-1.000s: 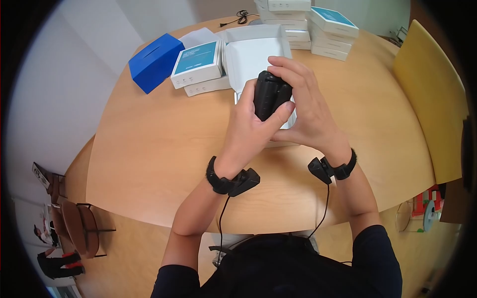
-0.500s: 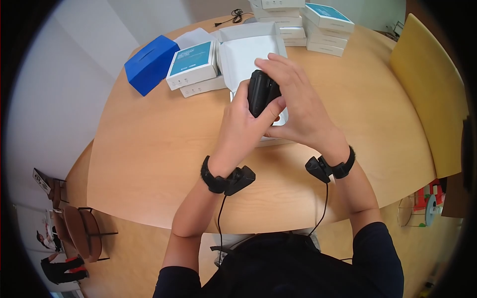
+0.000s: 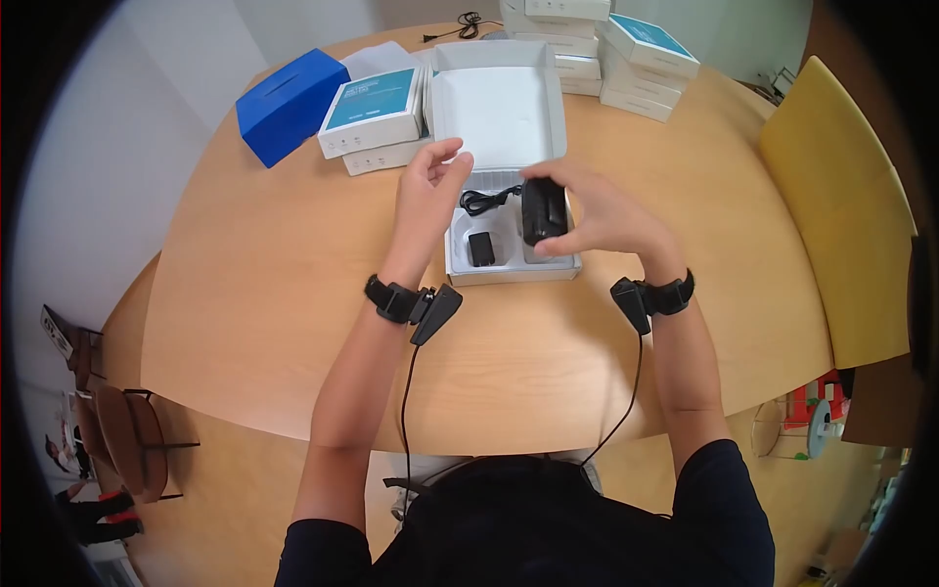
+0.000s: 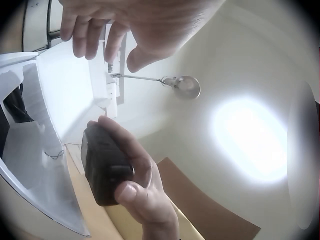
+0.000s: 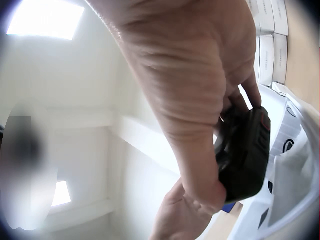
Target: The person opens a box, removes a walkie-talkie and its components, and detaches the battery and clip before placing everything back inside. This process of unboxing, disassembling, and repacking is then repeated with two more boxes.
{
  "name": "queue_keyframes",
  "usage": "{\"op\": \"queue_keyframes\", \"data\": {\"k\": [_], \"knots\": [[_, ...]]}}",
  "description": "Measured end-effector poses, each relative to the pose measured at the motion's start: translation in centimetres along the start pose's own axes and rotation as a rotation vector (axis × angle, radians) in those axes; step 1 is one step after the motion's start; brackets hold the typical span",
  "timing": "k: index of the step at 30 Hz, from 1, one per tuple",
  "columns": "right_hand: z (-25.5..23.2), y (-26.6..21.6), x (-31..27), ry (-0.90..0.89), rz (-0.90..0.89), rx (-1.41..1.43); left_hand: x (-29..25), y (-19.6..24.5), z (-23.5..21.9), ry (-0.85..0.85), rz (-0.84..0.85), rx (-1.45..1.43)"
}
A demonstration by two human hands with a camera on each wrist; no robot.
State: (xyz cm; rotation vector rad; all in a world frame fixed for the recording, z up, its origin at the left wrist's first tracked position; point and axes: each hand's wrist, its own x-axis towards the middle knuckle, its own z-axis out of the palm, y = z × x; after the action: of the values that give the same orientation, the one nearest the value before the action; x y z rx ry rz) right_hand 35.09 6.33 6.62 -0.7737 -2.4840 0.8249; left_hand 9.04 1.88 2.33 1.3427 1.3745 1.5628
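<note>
The right grip [image 3: 608, 210] was found grasping a black device [image 3: 544, 213] between thumb and fingers, at the grip's nine o'clock. The left grip [image 3: 424, 205] was released, near nine o'clock of the device, apart from it. A black block [image 3: 481, 249] sat in the open box [image 3: 514, 278], at the device's eight o'clock.

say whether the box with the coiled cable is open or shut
The box is open: its lid is swung back, exposing the coiled cable and a black block.
</note>
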Motion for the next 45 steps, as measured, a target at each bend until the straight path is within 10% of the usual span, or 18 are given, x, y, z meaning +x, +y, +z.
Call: {"op": "queue_keyframes", "data": {"k": [15,29,45], "knots": [[2.8,4.5,0.3,-0.192,0.038,0.005,-0.7,-10.5,-1.5,-0.227,0.017,-0.033],[8.3,5.3,2.2,0.301,-0.111,-0.250,-2.3,-8.7,-0.5,-0.120,-0.065,-0.172],[7.3,4.4,3.1,0.258,-0.012,-0.237,-2.4,-6.8,-0.3,-0.137,-0.128,-0.151]]}}
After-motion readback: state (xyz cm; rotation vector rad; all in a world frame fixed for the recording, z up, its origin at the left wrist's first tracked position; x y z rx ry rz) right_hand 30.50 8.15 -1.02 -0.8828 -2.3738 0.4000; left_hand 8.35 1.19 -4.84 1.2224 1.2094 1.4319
